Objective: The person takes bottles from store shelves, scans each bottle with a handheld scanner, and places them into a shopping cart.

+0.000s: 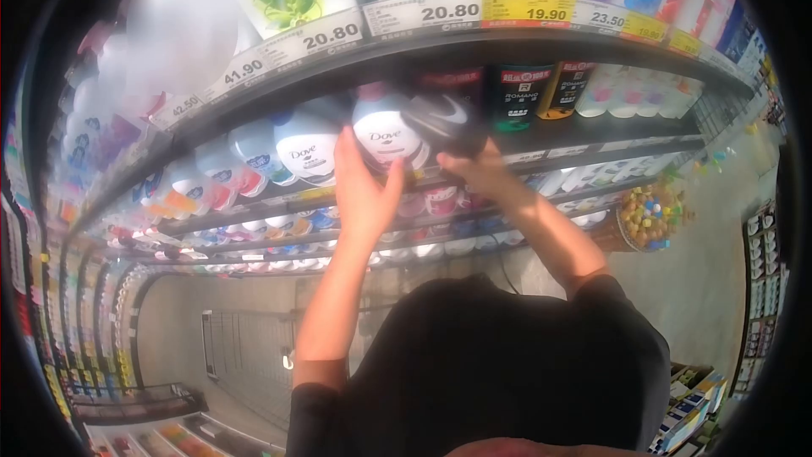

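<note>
My left hand [365, 195] is at a white Dove bottle [382, 129] on the middle shelf. Its fingers lie along the bottle's left side, and the thumb rests on the lower front. My right hand [480, 169] grips a dark bottle [438, 121] with a pale curved mark, tilted and slightly blurred. This dark bottle overlaps the Dove bottle's right edge in view. Left of my left hand stands a second Dove bottle [306, 152]. A dark Romano bottle [518, 97] with a red label is to the right of the dark bottle.
The upper shelf edge [406, 21] with price tags overhangs the bottles. Lower shelves [245, 241] hold rows of more bottles. At the right, a round basket [647, 216] of small colourful items stands by the shelf. A wire cart [245, 355] is below on the left.
</note>
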The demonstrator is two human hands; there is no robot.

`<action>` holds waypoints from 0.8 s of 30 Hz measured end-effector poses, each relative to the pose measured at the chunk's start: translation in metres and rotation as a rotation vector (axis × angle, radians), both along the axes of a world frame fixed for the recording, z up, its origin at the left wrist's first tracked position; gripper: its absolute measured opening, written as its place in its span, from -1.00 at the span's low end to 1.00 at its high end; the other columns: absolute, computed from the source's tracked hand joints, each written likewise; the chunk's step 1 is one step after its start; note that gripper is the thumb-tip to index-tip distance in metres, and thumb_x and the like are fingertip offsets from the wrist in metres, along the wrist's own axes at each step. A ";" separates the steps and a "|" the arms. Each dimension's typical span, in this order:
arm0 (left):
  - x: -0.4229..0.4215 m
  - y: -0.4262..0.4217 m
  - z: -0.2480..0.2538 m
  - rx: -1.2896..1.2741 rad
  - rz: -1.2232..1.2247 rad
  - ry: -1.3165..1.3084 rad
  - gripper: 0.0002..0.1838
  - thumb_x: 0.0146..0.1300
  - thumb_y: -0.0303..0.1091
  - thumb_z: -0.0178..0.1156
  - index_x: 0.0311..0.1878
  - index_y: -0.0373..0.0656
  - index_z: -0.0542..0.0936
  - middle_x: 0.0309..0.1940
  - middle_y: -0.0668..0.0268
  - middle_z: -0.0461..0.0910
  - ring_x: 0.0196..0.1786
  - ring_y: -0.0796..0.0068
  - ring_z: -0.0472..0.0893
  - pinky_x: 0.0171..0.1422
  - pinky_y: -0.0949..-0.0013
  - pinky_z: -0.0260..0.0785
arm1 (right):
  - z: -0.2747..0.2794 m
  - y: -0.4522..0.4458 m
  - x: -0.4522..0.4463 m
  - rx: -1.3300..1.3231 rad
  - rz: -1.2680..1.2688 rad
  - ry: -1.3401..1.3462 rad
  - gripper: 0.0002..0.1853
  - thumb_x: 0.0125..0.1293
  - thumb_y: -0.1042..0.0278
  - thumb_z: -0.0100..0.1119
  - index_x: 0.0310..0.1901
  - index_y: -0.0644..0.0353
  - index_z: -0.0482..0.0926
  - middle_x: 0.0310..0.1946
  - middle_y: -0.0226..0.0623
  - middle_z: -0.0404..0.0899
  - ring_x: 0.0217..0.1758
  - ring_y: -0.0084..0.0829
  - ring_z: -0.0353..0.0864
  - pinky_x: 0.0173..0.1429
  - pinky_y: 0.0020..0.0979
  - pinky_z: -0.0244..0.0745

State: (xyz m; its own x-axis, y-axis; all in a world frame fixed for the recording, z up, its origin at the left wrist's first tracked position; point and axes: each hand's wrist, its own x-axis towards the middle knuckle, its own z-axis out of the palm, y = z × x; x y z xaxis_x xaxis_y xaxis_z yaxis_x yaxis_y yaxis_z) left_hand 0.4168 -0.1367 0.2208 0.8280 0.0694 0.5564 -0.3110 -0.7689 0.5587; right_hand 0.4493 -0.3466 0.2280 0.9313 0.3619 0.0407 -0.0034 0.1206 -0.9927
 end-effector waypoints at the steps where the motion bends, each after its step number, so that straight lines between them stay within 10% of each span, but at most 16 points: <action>1: 0.002 -0.001 -0.002 0.007 0.015 -0.010 -0.10 0.22 -0.19 0.35 0.46 -0.50 0.13 0.40 -0.28 0.24 0.45 -0.22 0.28 0.52 0.02 0.16 | -0.008 0.000 0.000 0.065 -0.046 -0.028 -0.60 0.20 0.48 0.30 0.09 0.29 0.52 -0.18 -0.45 0.55 -0.18 -0.65 0.49 -0.13 -0.46 0.48; 24: 0.017 -0.040 -0.035 -0.362 0.106 -0.240 0.33 -0.19 -0.21 0.68 0.51 -0.35 -0.08 0.43 -0.14 -0.01 0.50 -0.10 0.07 0.57 -0.02 -0.02 | -0.067 0.006 -0.017 0.403 -0.015 -0.001 -0.51 0.28 0.60 0.16 0.27 0.25 0.47 0.09 -0.41 0.52 0.13 -0.54 0.48 0.19 -0.42 0.46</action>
